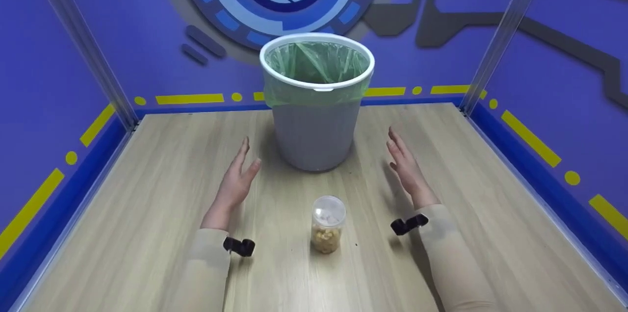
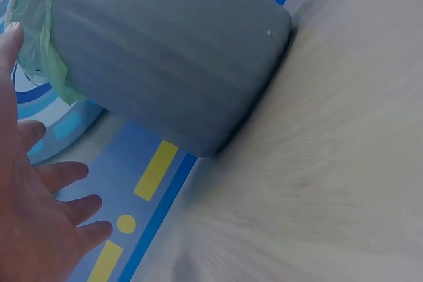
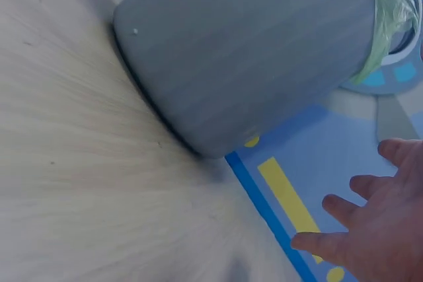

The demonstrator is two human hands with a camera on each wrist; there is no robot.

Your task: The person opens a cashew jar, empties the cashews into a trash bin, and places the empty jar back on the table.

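My left hand (image 1: 235, 184) hovers left of a grey trash can (image 1: 316, 130), its fingers straight and its palm turned inward. On the other side my right hand (image 1: 407, 167) is held the same way, with nothing in it. A pale green bag (image 1: 319, 98) lines the can and folds over its top under a white rim ring (image 1: 319, 85). Nearer to me, between the two forearms, a clear plastic jar (image 1: 327, 226) stands upright with yellowish-brown pieces in its lower half. Both wrist views show the can's grey side, with each hand's spread fingers apart from it.
The wooden tabletop (image 1: 147, 194) is bounded by blue-purple printed panels (image 1: 196, 76) with yellow dashes at the back and sides. Metal posts (image 1: 91, 42) rise at the rear corners. Each wrist carries a small black camera mount (image 1: 239, 247).
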